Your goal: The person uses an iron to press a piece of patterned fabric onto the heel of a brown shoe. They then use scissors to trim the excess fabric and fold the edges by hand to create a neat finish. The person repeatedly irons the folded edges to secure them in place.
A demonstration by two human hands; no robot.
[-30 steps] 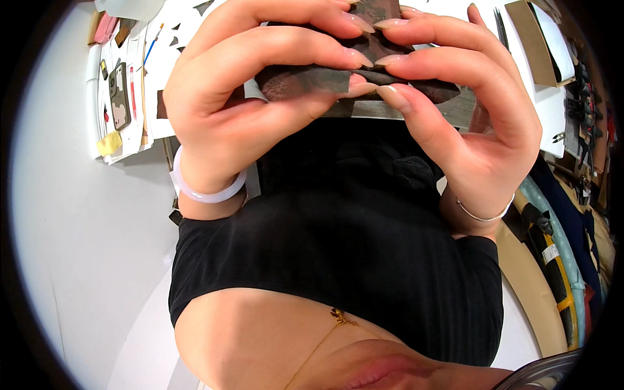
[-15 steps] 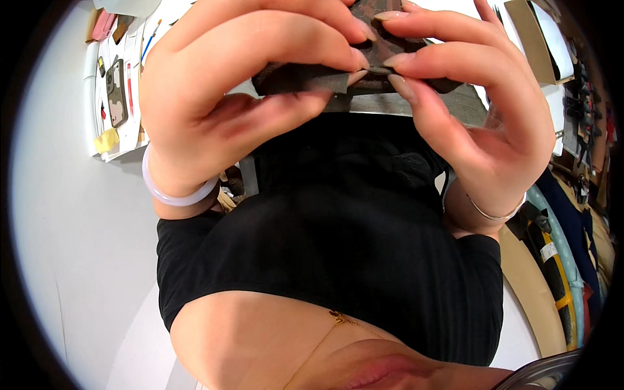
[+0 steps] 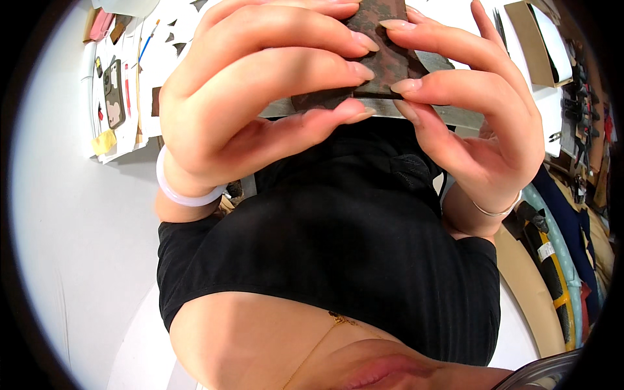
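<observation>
- Nearest is the person's black top (image 3: 331, 240), with a thin gold necklace (image 3: 339, 318) above its neckline.
- The left hand (image 3: 221, 107), a pale bangle at its wrist, grips a brown mottled piece (image 3: 376, 55), thumb below and fingers above.
- The right hand (image 3: 487, 117), with a slim bracelet, pinches the near edge of that piece between thumb and index finger.
- The piece is held between the two hands, above the near edge of the surface (image 3: 166, 73); its far end runs out of view at the top.
- Under it, a grey strip (image 3: 385, 107) shows along that edge.
- The surface itself is white, its left side crowded: a phone (image 3: 114, 97) in a dark-and-light patterned case, a red pen (image 3: 127, 88) just beside it, and a crumpled yellow piece (image 3: 104, 142) near the corner.
- Farther up on that side lie a slender blue tool (image 3: 148, 45), small dark scraps (image 3: 179, 47), and a pink item (image 3: 102, 25).
- Right of the hands stands an open cardboard box (image 3: 523, 39) with something white inside.
- Beyond the surface, to the right, dark tools or clips (image 3: 575, 107) crowd together, too small to tell apart.
- Below them in view, rolls of material (image 3: 559, 260) lean together: pale blue, dark blue, yellow and black.
- On the left spreads a plain pale grey floor (image 3: 91, 260).
</observation>
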